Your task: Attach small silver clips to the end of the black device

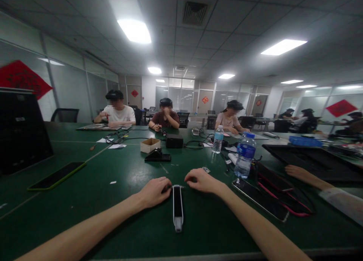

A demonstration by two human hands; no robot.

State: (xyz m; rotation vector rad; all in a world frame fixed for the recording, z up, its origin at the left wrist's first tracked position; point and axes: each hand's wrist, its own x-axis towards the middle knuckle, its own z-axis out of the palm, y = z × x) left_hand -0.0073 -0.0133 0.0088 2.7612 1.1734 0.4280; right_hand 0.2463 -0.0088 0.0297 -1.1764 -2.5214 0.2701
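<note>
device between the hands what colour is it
Black face with a white rim and pale grey end, in the head view: device.

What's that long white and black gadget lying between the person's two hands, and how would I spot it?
Start at the big green table and follow the wearer's two forearms to where the left hand and right hand nearly meet. The slim bar-shaped device lies lengthwise between them, its far end at their fingertips. Unlike the flat dark phones nearby, it is narrow, white-edged, with a black strip down its middle.
</note>
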